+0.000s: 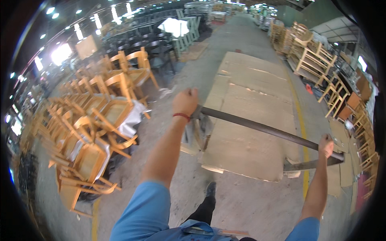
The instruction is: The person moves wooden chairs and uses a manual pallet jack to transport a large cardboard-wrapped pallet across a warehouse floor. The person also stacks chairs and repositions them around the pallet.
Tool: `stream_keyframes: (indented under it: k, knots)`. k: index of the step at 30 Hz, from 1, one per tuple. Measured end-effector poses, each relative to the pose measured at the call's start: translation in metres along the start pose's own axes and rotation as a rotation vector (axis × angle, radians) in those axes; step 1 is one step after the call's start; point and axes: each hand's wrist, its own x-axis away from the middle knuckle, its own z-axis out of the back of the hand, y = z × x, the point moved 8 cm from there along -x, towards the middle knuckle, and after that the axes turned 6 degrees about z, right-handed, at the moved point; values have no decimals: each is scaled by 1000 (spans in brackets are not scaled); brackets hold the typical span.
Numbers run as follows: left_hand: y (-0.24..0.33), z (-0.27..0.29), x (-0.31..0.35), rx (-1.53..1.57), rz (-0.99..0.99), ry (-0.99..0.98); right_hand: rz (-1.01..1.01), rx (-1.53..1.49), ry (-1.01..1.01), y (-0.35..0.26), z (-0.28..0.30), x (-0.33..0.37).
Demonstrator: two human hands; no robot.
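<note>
The left hand (185, 103) and right hand (325, 145) have their fingers clamped on a dark handle bar (257, 127), one near each end. Beyond the bar, flat cardboard sheets (249, 140) cover the cart (307, 165); wooden chairs (117, 111) crowd the floor (249, 205) on the left.

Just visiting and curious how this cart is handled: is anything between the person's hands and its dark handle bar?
Nothing visible stands between them: the left hand is closed at the handle bar's left end, the right hand near its right end. The cardboard lies beyond.
</note>
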Motion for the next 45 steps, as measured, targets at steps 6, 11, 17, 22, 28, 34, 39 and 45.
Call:
stream_keyframes:
  k: [6, 11, 17, 22, 28, 34, 39, 45]
  knots:
    - [24, -126, -130, 36, 77, -71, 10, 0, 58, -78, -105, -117]
    - [30, -221, -246, -53, 53, -48, -41, -15, -89, -153, -212, -201]
    - [45, -338, -386, -74, 15, 40, -35, -56, -102, -234, -316, -323]
    - [79, -445, -496, -196, -101, 67, -70, -59, -171, -278, -416, -423]
    - [79, -600, -649, -597, -194, -166, -10, 86, -214, -323, -547, -550]
    - [126, -670, -772, -292, 96, 5, 92, 209, -101, -386, -630, -702]
    - [106, -719, -855, -351, 25, 91, -8, 205, -194, -428, -720, -752]
    - [102, -821, -961, -387, 95, 57, -11, 204, -224, -504, -818, -831]
